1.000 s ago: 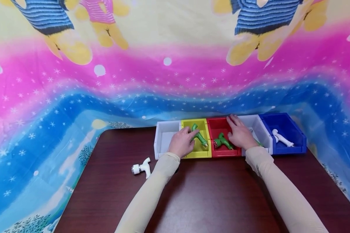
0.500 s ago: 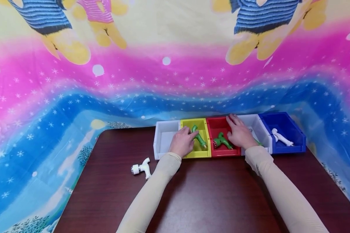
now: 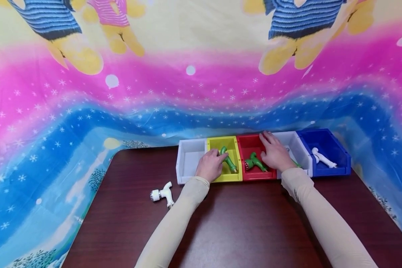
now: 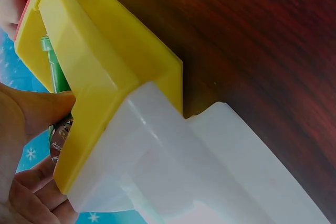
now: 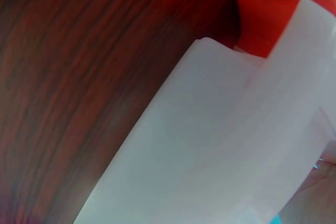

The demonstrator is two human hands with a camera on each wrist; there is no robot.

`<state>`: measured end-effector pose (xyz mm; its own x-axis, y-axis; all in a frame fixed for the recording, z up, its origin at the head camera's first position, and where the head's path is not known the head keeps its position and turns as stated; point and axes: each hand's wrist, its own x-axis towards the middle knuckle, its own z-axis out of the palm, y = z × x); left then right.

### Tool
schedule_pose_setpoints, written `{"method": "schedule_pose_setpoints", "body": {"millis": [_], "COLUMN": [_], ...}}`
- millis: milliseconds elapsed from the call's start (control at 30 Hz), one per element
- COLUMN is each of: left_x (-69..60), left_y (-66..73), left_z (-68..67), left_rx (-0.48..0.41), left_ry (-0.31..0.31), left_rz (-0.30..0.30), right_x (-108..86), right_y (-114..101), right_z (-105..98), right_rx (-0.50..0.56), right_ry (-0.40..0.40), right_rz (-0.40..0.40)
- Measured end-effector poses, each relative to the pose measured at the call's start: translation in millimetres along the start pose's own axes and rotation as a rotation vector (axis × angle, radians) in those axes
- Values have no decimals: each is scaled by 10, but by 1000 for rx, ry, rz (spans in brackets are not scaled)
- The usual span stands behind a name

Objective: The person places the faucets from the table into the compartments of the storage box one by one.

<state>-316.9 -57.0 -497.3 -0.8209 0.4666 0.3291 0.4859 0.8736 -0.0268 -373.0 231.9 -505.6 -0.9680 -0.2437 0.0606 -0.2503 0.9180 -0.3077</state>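
My left hand [image 3: 209, 165] reaches over the wall between the left pale grey bin [image 3: 191, 158] and the yellow bin [image 3: 216, 178]. Its thumb and fingers pinch a green tap [image 3: 229, 162] slanting inside the yellow bin; the left wrist view shows the thumb [image 4: 50, 109] across the tap [image 4: 59, 74]. My right hand [image 3: 276, 154] rests over the wall between the red bin [image 3: 251, 140] and the right grey bin [image 3: 305, 149], fingers extended towards the back rim. Another green tap [image 3: 254, 162] lies in the red bin beside its thumb. The right wrist view barely shows the hand.
A white tap [image 3: 164, 193] lies on the dark wooden table [image 3: 241, 223], left of my left forearm. Another white tap [image 3: 323, 158] lies in the blue bin [image 3: 338, 172] at the right end. Behind the joined bins hangs a patterned cloth [image 3: 201, 93].
The green tap in the yellow bin has shifted slightly down and towards me, and my left hand has moved a little with it. My right hand has stayed in place.
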Motion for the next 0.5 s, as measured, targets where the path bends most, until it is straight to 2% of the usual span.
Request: {"method": "schedule_pose_setpoints", "body": {"millis": [500], "left_x": [-9], "left_y": [2], "left_z": [68], "left_rx": [24], "left_ry": [37], "left_rz": [17], "right_x": [0], "right_y": [0], "right_z": [5], "right_rx": [3], "right_ry": [-2], "right_rz": [-5]}}
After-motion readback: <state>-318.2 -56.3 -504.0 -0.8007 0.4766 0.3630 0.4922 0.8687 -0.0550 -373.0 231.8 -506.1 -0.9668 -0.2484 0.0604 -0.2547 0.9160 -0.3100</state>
